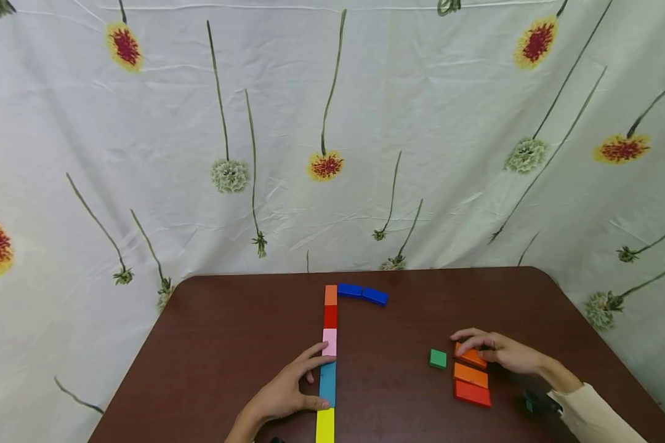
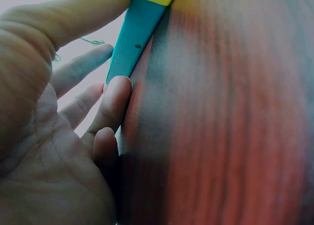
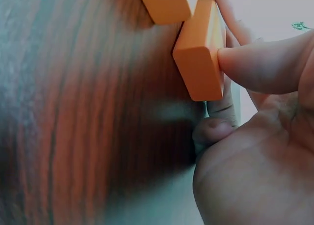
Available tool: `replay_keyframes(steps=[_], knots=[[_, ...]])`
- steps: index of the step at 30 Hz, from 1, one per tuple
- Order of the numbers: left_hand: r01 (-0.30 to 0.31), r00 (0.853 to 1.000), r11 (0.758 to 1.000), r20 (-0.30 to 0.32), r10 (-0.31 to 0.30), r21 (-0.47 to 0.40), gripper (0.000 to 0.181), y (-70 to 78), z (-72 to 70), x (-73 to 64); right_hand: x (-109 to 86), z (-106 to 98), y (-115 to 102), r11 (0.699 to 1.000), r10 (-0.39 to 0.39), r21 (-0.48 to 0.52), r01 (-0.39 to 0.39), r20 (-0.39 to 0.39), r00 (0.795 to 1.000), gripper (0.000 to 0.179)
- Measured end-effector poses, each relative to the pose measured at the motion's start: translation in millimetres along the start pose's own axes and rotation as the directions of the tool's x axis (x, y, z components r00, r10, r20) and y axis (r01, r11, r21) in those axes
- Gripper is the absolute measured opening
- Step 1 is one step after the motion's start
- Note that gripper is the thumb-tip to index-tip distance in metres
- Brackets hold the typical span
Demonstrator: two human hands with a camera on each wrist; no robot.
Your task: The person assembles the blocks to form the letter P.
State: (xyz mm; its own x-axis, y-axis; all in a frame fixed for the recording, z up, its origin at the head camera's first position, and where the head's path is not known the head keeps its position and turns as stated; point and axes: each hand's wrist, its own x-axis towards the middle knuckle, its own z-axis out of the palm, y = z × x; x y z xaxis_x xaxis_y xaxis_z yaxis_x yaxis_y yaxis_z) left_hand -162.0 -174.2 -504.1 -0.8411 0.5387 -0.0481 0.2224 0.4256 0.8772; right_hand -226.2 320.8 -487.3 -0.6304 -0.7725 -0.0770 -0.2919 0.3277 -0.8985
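Hands (image 1: 284, 391) (image 1: 507, 353) apart, orange block (image 3: 197, 70) in right

"What fills the upper frame?"
"A pale, creased cloth (image 1: 288, 92), printed with long-stemmed flowers (image 1: 325, 166)."
"And the lower half?"
"A dark reddish-brown table (image 1: 227, 338), its far corners rounded."

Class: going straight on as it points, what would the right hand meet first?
Probably the long block row, around its red block, past the green block; the blue blocks lie near that line and depth is unclear.
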Motion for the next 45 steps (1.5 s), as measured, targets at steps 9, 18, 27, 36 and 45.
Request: replay_keyframes(steps=[9,18,27,36,45], knots=[[-0.001,1.0,1.0,0.007,0.001,-0.018,0.071,0.5,0.5,1.6,0.0,5.7,1.9,0.999,-0.027,-0.036,0.024,-0.077,0.997,0.037],[-0.003,1.0,1.0,0.003,0.003,-0.013,0.071,0.2,-0.4,1.5,2.9,7.5,0.5,1.0,0.016,-0.014,-0.018,-0.106,0.994,0.04],[-0.014,1.0,1.0,0.013,0.014,-0.027,0.071,-1.0,-0.2,2.0,5.5,9.2,-4.9,0.999,0.004,-0.044,-0.009,-0.103,0.995,0.04],[-0.006,1.0,0.999,0.006,0.006,-0.031,0.071,-0.7,0.8,3.8,6.1,8.1,-4.0,0.997,0.046,-0.059,-0.055,-0.14,0.989,0.037],[-0.005,1.0,0.999,0.011,0.006,-0.032,0.071,-0.6,0.3,2.2,1.1,2.0,-0.7,0.998,0.053,0.043,-0.05,-0.072,0.996,0.031]])
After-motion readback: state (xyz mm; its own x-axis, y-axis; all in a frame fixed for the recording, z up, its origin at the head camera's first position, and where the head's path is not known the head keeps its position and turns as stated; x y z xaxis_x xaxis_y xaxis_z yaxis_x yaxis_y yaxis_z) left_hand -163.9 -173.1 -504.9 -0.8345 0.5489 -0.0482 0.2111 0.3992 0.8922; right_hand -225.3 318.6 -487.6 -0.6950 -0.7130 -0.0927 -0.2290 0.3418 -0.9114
